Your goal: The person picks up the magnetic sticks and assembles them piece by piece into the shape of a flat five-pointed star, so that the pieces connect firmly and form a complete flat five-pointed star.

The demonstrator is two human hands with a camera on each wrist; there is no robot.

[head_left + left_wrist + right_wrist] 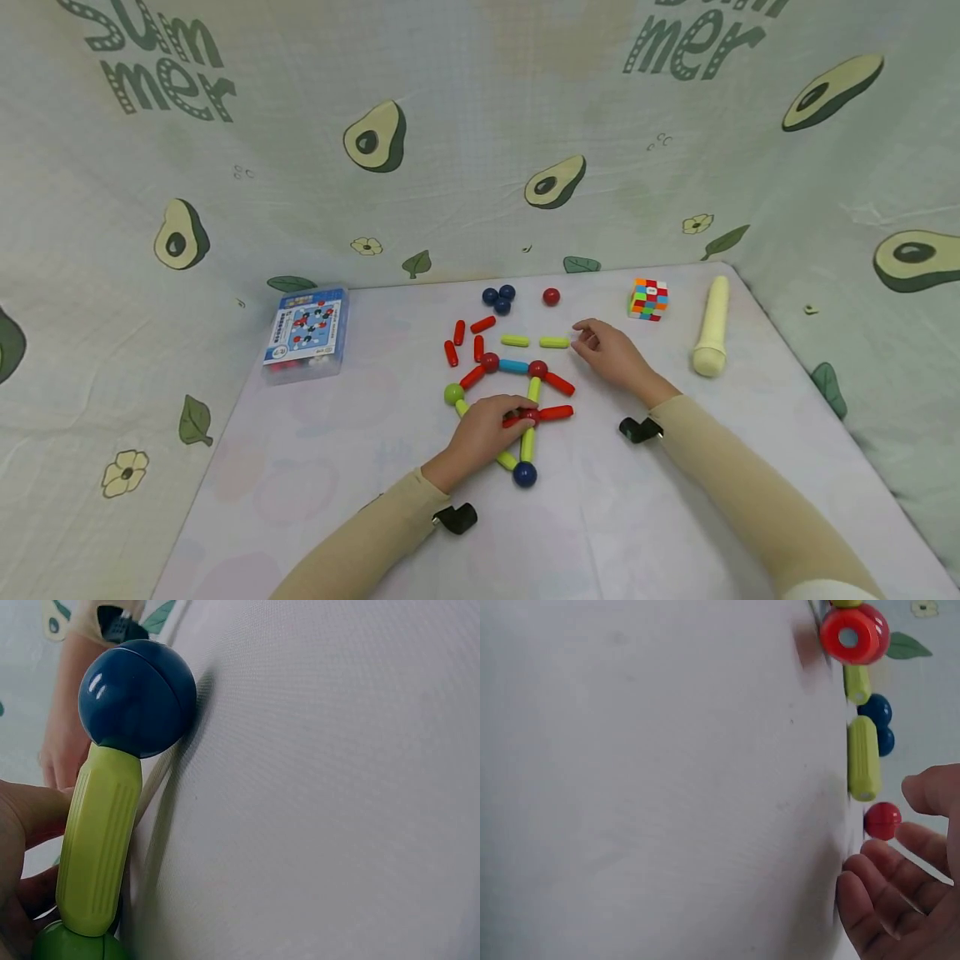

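Nearest, both sleeves [375, 537] run off the bottom of the head view. The stick shape [534, 390] sits past them on the white table [637, 517], with a dark blue ball [525, 475] at its near tip. The left hand [483, 429] reaches over the left side of the stick shape. Its thumb and finger pinch a red stick [512, 422], but most of that stick is hidden, and the left hand covers part of the shape's side too. In the left wrist view, a green ball [75, 945] is cut off by the bottom edge. The right hand [611, 354] is to the right of the stick shape and a bit farther off, with loose, open fingers holding nothing. It is just beside a yellow-green stick [555, 342], one of two behind the shape. Loose red sticks [460, 332] lie behind the shape's left side. Farther back are three blue balls [502, 307], bunched so they partly hide each other, and a red ball [551, 297]. A puzzle cube [648, 300] is far right of the shape, and a box [306, 333] is far left, its small print too tiny to read. Behind everything, the cloth [465, 192] has words cut off at the top.
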